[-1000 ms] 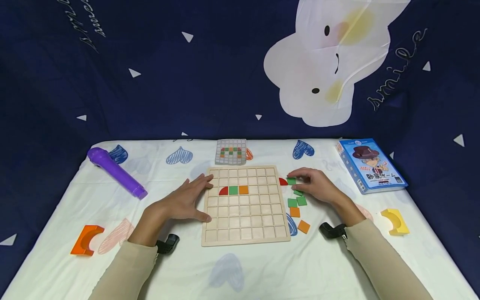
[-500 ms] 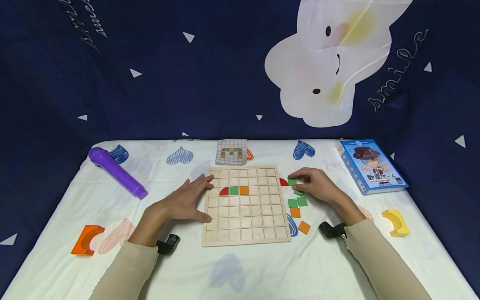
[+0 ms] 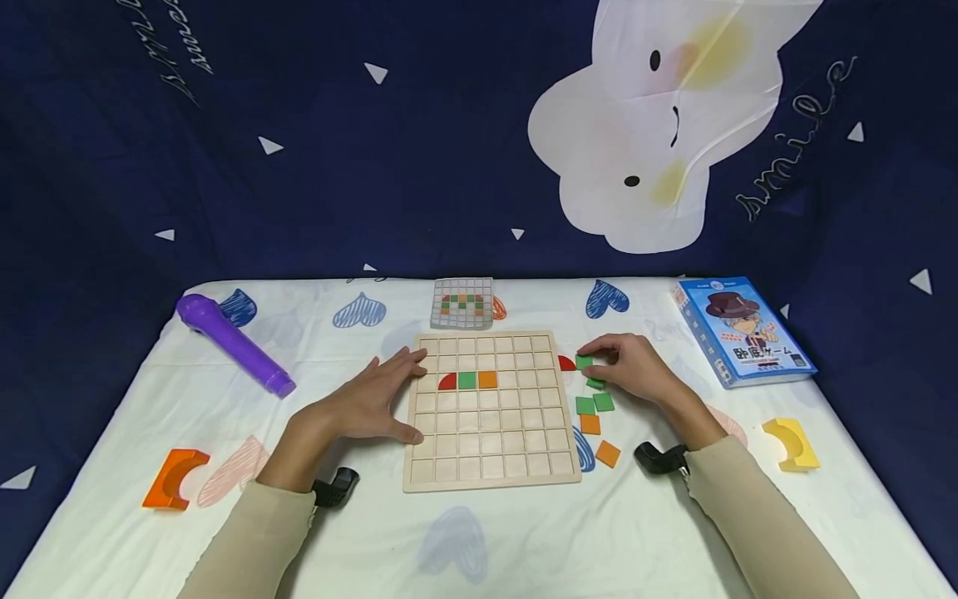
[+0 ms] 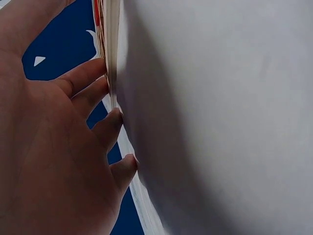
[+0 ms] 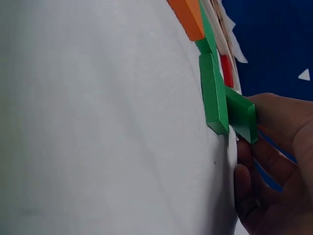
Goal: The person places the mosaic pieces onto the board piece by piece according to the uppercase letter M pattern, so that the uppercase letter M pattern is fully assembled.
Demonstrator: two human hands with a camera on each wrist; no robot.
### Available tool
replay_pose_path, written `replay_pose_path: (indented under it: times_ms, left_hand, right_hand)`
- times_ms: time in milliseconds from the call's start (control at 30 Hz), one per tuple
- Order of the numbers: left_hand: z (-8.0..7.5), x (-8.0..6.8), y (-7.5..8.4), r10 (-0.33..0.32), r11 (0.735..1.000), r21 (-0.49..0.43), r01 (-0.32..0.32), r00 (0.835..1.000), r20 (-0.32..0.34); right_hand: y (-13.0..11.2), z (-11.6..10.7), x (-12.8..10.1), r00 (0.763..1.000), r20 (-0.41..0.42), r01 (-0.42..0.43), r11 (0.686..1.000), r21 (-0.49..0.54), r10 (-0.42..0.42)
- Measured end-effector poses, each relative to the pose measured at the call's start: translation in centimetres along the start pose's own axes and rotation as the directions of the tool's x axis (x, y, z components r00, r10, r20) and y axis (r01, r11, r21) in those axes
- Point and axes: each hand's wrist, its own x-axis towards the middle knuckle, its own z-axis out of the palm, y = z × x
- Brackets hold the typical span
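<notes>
Pinching a green square tile (image 3: 584, 362) between fingertips and thumb, the right hand (image 3: 632, 368) hovers just off the right edge of the wooden grid board (image 3: 490, 409), beside a red half-round piece (image 3: 566, 363). Compared with a second ago, the hand has barely shifted, and the tile seems, as far as the wrist view allows, tipped up against a second green tile (image 5: 213, 93) on the cloth. Loose green and orange tiles (image 3: 593, 413) lie just below that hand. The left hand (image 3: 370, 399) stays flat, fingers spread and straight, pressed against the board's left edge, unmoved. On the board between the hands sit a red half-round, a green square and an orange square in one row (image 3: 467, 380).
</notes>
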Motion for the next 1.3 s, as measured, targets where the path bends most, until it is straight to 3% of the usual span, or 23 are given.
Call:
replay_pose_path:
  times_ms: [567, 733, 1000, 1300]
  left_hand:
    - [0.1, 0.2, 0.0, -0.026, 1.000, -0.016, 0.027, 0.999, 0.038]
    - [0.0, 0.2, 0.2, -0.031, 0.999, -0.021, 0.032, 0.998, 0.046]
    - [0.1, 0.1, 0.3, -0.031, 0.999, -0.030, 0.033, 0.998, 0.053]
    - [0.3, 0.0, 0.5, -0.044, 0.997, -0.053, 0.046, 0.998, 0.050]
  right_hand:
    - [-0.3, -0.4, -0.1, 0.999, -0.011, -0.031, 0.996, 0.085, 0.032]
    - [-0.7, -0.6, -0.2, 0.999, -0.054, 0.006, 0.996, 0.090, -0.002]
    - [-2.5, -0.3, -0.2, 0.985, -0.124, 0.134, 0.985, 0.109, -0.121]
    - [-4.2, 1.5, 0.1, 0.981, -0.099, 0.182, 0.973, 0.141, -0.169]
